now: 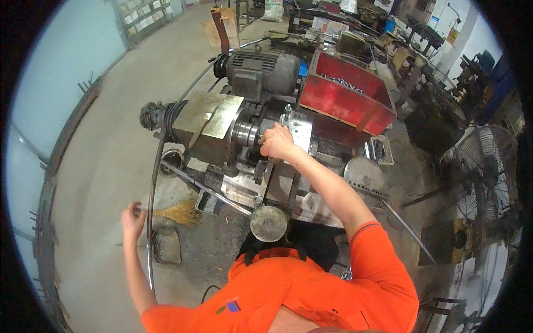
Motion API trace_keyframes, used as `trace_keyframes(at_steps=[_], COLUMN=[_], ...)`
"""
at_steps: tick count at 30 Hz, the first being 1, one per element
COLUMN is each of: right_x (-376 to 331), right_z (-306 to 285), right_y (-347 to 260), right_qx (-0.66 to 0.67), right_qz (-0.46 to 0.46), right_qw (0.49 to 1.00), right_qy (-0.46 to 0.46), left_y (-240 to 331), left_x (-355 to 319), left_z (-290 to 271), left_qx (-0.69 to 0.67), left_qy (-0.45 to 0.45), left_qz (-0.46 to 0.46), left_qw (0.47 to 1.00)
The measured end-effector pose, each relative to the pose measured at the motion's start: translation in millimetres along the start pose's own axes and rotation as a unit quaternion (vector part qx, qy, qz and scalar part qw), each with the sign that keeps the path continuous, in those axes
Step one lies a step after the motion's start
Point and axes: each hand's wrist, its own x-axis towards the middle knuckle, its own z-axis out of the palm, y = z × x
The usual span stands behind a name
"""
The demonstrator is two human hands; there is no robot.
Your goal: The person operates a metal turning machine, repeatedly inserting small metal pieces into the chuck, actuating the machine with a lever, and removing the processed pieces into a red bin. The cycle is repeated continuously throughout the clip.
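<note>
My right hand [276, 141] reaches onto the machine, its fingers curled in beside the shiny spindle [245, 135]. What they grip there is hidden under the hand. A metal block [301, 133] on the machine's slide sits just right of it. Out to the left, my left hand [133, 221] is raised with its fingers bent, close beside a long metal bar [149, 244]. Whether anything lies within those fingers is too small to make out. Past the bar, a straw broom [180, 213] rests on the floor, with a dustpan [167, 246] below it.
An electric motor [264, 75] stands behind the spindle housing [205, 119]. A red open box [350, 91] is at the back right. Below the slide sits a round metal handwheel [268, 223]. A floor fan [483, 169] stands at far right, and a wall [61, 61] runs along the left.
</note>
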Motion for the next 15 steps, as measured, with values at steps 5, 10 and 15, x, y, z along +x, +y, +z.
trace_keyframes(at_steps=[5, 10, 15], right_x=[0.8, 12.8, 10.7], right_z=[1.5, 1.7, -5.2], right_y=[-0.4, -7.9, -6.8], right_qx=[0.025, -0.048, 0.02], right_qz=[-0.036, -0.05, -0.04], right_qw=[0.999, 0.998, 0.998], right_qy=[0.012, -0.014, -0.034], left_y=[-15.0, -7.6, -33.6], left_x=[-42.7, -34.1, -8.5], left_z=[28.1, 47.9, 27.5], left_qx=[-0.084, 0.057, 0.264], left_qy=[-0.067, -0.002, -0.028], left_qz=[-0.113, -0.067, -0.092], left_qw=[0.988, 0.996, 0.96])
